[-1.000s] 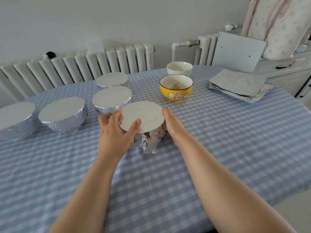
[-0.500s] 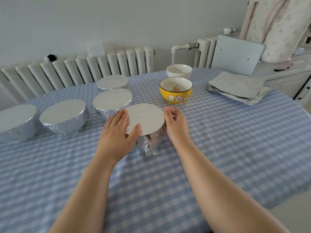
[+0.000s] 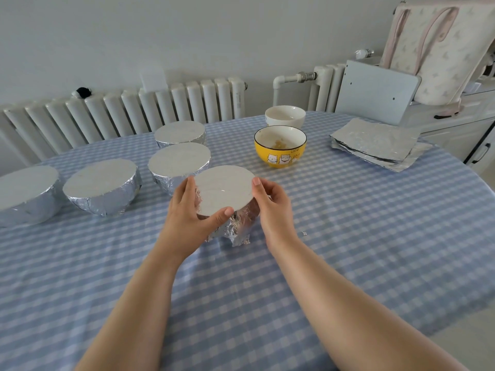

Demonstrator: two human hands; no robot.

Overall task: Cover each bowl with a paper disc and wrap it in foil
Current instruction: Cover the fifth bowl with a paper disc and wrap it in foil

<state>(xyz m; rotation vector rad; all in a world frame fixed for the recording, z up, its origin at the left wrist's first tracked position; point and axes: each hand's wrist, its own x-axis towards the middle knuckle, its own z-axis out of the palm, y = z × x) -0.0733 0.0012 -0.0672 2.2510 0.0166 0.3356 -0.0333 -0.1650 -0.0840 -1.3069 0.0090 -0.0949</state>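
Two hands cupping foil-wrapped bowl (image 3: 227,210) directly between them: left hand (image 3: 191,210) gripping near-left rim, right hand (image 3: 272,203) pinching right rim. Round, no long axis. Yellow bowl (image 3: 280,147) waiting beyond right hand.

Foil-wrapped bowl (image 3: 235,223) upright, paper disc (image 3: 223,190) on top.
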